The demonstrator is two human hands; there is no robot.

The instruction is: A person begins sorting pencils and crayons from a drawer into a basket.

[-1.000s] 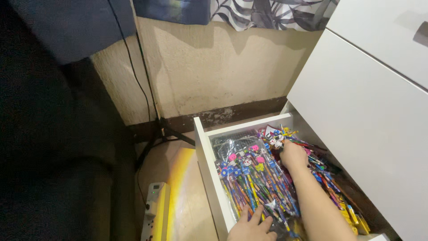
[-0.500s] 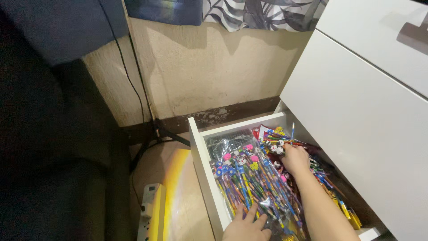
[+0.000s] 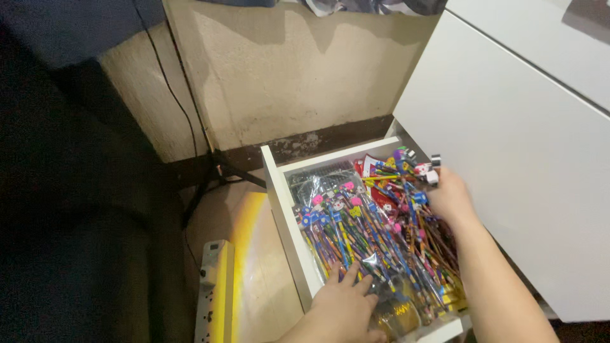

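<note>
Since the earlier frame my right hand (image 3: 448, 195) has lifted toward the drawer's back corner, fingers closed on a bunch of pencils (image 3: 410, 170) with toy toppers. My left hand (image 3: 343, 308) lies flat, fingers spread, on the clear packets of pencils (image 3: 346, 232) filling the open white drawer (image 3: 279, 203). A power strip (image 3: 213, 286) sits on the floor beside it.

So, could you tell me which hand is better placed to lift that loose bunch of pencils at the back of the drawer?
Probably the right hand: it already grips the loose pencils at the drawer's far end. The left hand lies flat on the clear packet at the near end.
</note>
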